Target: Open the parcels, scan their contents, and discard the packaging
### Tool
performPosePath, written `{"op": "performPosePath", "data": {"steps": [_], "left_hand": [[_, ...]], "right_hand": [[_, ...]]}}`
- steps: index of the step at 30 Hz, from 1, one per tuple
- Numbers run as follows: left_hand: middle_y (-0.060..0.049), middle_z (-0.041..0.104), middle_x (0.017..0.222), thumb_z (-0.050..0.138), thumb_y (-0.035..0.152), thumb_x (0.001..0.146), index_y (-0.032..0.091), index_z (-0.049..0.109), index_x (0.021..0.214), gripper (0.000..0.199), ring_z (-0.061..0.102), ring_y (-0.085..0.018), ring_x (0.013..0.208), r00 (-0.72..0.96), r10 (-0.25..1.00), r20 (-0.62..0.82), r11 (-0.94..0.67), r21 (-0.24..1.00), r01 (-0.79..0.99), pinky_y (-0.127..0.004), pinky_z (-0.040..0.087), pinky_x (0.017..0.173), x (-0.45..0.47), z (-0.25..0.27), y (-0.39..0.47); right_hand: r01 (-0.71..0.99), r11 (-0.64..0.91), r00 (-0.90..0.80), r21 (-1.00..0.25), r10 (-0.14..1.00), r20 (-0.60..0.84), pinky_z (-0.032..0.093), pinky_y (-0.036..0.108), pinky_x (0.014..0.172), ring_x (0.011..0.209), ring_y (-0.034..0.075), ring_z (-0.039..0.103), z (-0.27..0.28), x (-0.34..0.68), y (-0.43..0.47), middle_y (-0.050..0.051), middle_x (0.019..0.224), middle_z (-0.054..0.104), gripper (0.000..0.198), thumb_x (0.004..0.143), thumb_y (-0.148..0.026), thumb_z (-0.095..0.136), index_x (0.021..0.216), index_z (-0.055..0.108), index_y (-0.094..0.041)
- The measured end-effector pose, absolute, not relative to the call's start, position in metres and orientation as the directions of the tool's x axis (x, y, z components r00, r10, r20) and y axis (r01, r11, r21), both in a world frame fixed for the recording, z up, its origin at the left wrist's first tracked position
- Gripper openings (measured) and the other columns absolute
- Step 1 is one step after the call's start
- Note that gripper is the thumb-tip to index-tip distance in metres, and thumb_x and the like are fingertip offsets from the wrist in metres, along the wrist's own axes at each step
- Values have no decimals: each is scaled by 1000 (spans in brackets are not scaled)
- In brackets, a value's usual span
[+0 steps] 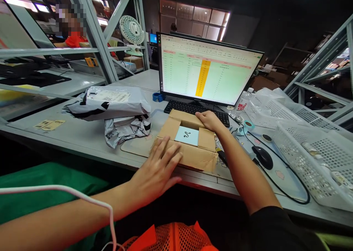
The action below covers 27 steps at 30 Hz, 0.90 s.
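An opened cardboard box [197, 155] lies on the desk in front of me, side flaps folded partly over its top. Between the flaps shows a light blue card or lid [186, 135] with a black squiggle; what lies under it is hidden. My left hand [162, 162] rests on the near flap and left corner with fingers spread. At the far side, my right hand [209, 120] has its fingers curled over the back flap. Just beyond the box is a black keyboard [176, 107], partly covered by it and my right hand.
Grey plastic mailing bags [110, 105] are piled left of the box. A monitor [206, 67] showing a spreadsheet stands behind. To the right are a mouse [263, 157], its cable, tape rolls [249, 124] and white perforated baskets [309, 159]. A white cable [68, 193] crosses my left forearm.
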<state>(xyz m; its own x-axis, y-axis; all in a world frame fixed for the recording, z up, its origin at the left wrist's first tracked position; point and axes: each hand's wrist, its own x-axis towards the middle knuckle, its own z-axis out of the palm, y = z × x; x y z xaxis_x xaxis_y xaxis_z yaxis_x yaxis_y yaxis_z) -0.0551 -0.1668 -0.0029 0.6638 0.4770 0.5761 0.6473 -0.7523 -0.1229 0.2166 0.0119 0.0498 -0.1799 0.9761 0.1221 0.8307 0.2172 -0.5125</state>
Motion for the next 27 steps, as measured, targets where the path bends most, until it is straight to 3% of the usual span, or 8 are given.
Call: {"op": "performPosePath", "data": {"steps": [3, 6, 7, 11, 15, 18, 22, 27], "left_hand": [[-18, 54, 159, 67, 36, 99, 19, 58, 146, 51, 45, -45, 151, 711, 467, 525, -790, -113, 602, -62, 45, 119, -69, 7, -164], [-13, 63, 148, 56, 25, 103, 24, 68, 133, 33, 75, -28, 108, 703, 537, 466, -780, -41, 624, -41, 60, 96, -63, 53, -129], [-12, 67, 143, 58, 21, 100, 26, 69, 134, 37, 77, -23, 92, 706, 574, 415, -771, -15, 636, -36, 61, 86, -57, 71, -112], [-6, 80, 108, 80, 25, 77, 28, 76, 122, 46, 73, -25, 80, 811, 583, -36, -811, 26, 584, -32, 55, 70, -15, 119, -55], [-5, 74, 72, 87, 25, 59, 22, 79, 92, 35, 65, -25, 62, 774, 623, -113, -780, -15, 625, -36, 53, 66, 17, 120, -37], [-9, 78, 83, 92, 39, 52, 22, 79, 98, 51, 70, -30, 73, 715, 690, -113, -721, -30, 692, -41, 55, 77, 23, 115, -36], [-19, 79, 106, 82, 55, 68, 17, 81, 111, 58, 68, -39, 107, 716, 664, -217, -746, -120, 656, -49, 47, 102, 12, 120, -36], [-19, 77, 111, 68, 66, 82, 14, 77, 126, 68, 63, -39, 115, 738, 670, 77, -740, -12, 673, -51, 39, 110, -43, 113, -49]], "right_hand": [[815, 252, -202, -522, 968, 151, 29, 32, 65, 65, 16, 43, 49, 218, 12, 2, 63, 50, 51, 102, -48, 43, 58, 43, -22], [803, 280, -213, -526, 959, 184, 29, 32, 65, 67, 17, 44, 48, 217, 11, 2, 64, 51, 50, 101, -49, 43, 59, 44, -22], [802, 289, -215, -523, 956, 198, 29, 31, 65, 67, 17, 44, 48, 216, 10, 2, 65, 52, 49, 100, -50, 43, 60, 46, -22], [799, 341, -232, -495, 935, 269, 28, 31, 65, 67, 17, 45, 50, 214, 7, 2, 66, 54, 48, 99, -50, 43, 62, 50, -21], [779, 398, -252, -485, 906, 339, 28, 31, 65, 67, 16, 46, 48, 215, 7, 2, 64, 55, 47, 98, -48, 46, 60, 49, -21], [756, 410, -237, -510, 898, 371, 29, 31, 64, 64, 16, 45, 44, 214, 12, 1, 62, 54, 47, 96, -48, 49, 58, 48, -22], [721, 368, -115, -587, 899, 423, 34, 31, 65, 65, 18, 48, 41, 220, 15, 2, 59, 52, 53, 94, -59, 51, 55, 47, -23], [545, 367, 31, -754, 890, 455, 53, 35, 80, 93, 26, 67, 26, 251, -29, 11, 97, 72, 73, 91, -87, 39, 101, 69, -20]]}}
